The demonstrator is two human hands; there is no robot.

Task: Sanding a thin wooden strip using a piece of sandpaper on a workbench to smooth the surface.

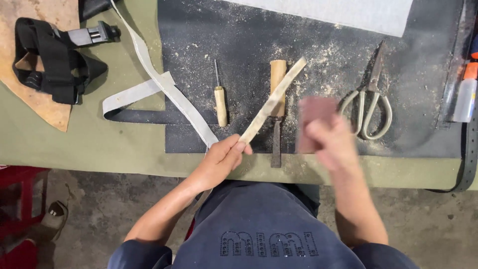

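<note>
The fingers (238,147) of the left hand (221,162) are pinched together on a pale leather strap (271,102), thumb on top, at the near edge of the table (129,144). From that pinch the free end of the strap rises stiffly toward one o'clock and ends in a slanted cut. Its other length runs off toward eleven o'clock and leaves the top of the view, with a folded tab branching toward nine o'clock. The strap is flat, narrow, greyish-white and slightly dusty.

The right hand (331,142) is at three o'clock of the left, blurred; its fingers are closed on a reddish-brown rectangular piece (314,119), possibly an abrasive sheet, though the blur leaves its kind unsure. It hangs just beside the strap's raised end, not clearly touching it.

Under the strap's raised end lies a wooden-handled tool with a dark metal blade (277,124), pointing toward six o'clock and partly crossed by the strap. At nine o'clock of it lies an awl (219,99) with a pale wooden handle. Both rest on a dark mat (239,35) strewn with pale dust and shavings. At three o'clock of the right hand lie scissors (371,99), blades closed, tips toward twelve o'clock. At the far right edge stands a small white bottle with an orange cap (466,94). At ten o'clock, well apart, a black webbing harness with a mount (55,55) lies on a tan hide (47,112).
</note>
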